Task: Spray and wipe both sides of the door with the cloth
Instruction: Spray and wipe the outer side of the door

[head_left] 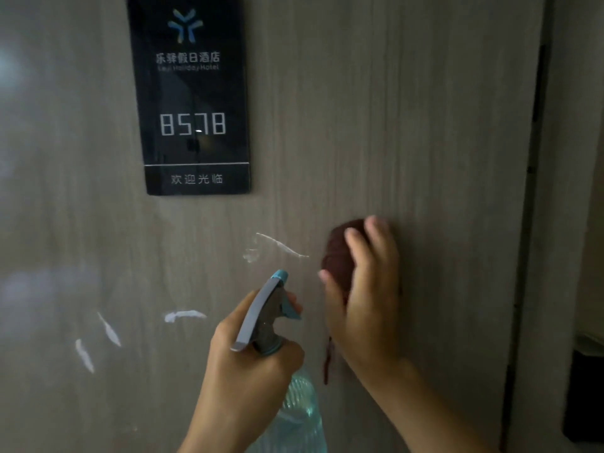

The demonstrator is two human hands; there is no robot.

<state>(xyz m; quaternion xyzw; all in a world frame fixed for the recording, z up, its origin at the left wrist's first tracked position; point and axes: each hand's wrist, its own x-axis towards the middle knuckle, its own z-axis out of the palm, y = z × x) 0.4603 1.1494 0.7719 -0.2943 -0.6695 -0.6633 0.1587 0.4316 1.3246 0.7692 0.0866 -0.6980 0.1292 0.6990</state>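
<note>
A grey-brown wood-grain door (pixel 408 125) fills the view. My right hand (pixel 366 289) presses a dark red cloth (pixel 336 253) flat against the door at centre right; a strand of the cloth hangs below the palm. My left hand (pixel 248 358) grips the neck of a clear spray bottle (pixel 261 322) with a grey and teal trigger head, nozzle pointing up towards the door, a finger on the trigger. White streaks of foam or liquid (pixel 281 246) lie on the door to the left of the cloth and lower left.
A black glossy room sign (pixel 192 93) with the number 8578 is fixed to the door above the hands. The door's right edge and frame (pixel 536 223) run down the right side, with a dark gap and dim room beyond.
</note>
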